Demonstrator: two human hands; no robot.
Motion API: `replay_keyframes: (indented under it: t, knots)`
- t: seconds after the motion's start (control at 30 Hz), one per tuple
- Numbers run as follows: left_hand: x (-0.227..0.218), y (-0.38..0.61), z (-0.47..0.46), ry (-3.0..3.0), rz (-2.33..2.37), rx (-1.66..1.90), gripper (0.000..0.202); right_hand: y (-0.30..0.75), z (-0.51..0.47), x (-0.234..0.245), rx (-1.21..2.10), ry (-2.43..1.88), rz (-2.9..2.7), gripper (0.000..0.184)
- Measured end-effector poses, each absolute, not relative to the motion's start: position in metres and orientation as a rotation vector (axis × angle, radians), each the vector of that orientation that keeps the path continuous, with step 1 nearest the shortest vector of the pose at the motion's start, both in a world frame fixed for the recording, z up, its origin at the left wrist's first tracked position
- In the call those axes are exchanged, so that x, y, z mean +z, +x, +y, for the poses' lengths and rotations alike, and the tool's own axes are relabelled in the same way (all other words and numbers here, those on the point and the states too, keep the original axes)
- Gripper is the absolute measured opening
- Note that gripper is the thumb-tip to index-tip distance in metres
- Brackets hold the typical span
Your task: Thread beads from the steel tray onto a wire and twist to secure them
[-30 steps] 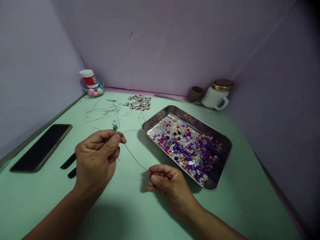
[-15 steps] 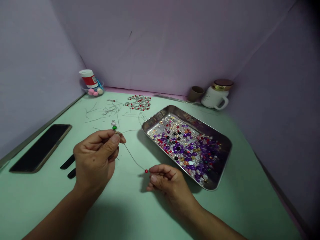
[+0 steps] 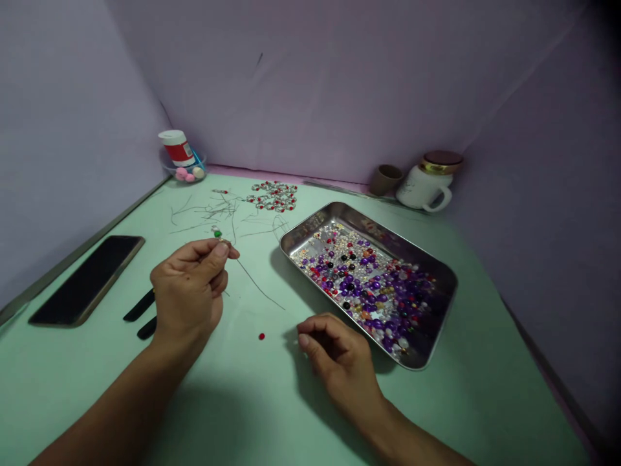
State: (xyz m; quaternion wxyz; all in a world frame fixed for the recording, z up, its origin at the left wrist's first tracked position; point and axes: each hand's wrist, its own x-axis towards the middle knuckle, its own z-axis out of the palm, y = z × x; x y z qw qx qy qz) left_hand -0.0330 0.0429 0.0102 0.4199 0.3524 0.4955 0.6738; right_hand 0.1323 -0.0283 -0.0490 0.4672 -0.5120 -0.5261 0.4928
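Observation:
My left hand (image 3: 194, 285) is closed in a pinch on a thin wire (image 3: 255, 281). A green bead (image 3: 218, 233) and a whitish bead sit on the wire just above my fingertips, and its bare free end slants down to the right. Off the wire, a red bead (image 3: 262, 336) shows against the table between my hands. Beside the metal tray (image 3: 315, 283), my right hand (image 3: 334, 356) has its fingers curled and thumb near the index tip, with nothing visible between them. Loose purple, red, black, clear and gold beads (image 3: 373, 285) lie in the tray.
A beaded chain (image 3: 274, 196) and scattered wire pieces (image 3: 218, 210) lie at the back. Leftward are a phone (image 3: 87, 278) and black tool handles (image 3: 140, 305), partly behind my left hand. A lidded mug (image 3: 424, 184), brown cup (image 3: 385, 180) and bowl with a white-red bottle (image 3: 177, 149) stand behind.
The red bead has come off the wire's end and now shows lower left, apart from it. My right hand has shifted slightly right, away from the wire. My left hand keeps its pinch.

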Motion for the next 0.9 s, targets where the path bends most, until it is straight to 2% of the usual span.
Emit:
replay_keyframes:
  t: [0.1,0.33,0.63,0.9]
  knots:
    - [0.009,-0.035,0.045,0.885,1.242,1.704,0.004,0.133,-0.024,-0.046,0.973,-1.180,-1.647,0.012]
    - [0.005,-0.040,0.047,0.885,1.229,1.726,0.002,0.107,-0.011,-0.041,0.828,-1.099,-2.136,0.020]
    - [0.006,-0.045,0.050,0.871,1.225,1.750,0.002,0.079,-0.008,-0.036,0.784,-1.095,-2.404,0.016]
    - [0.005,-0.046,0.049,0.865,1.210,1.743,0.004,0.075,-0.015,-0.041,0.669,-1.056,-2.552,0.021]
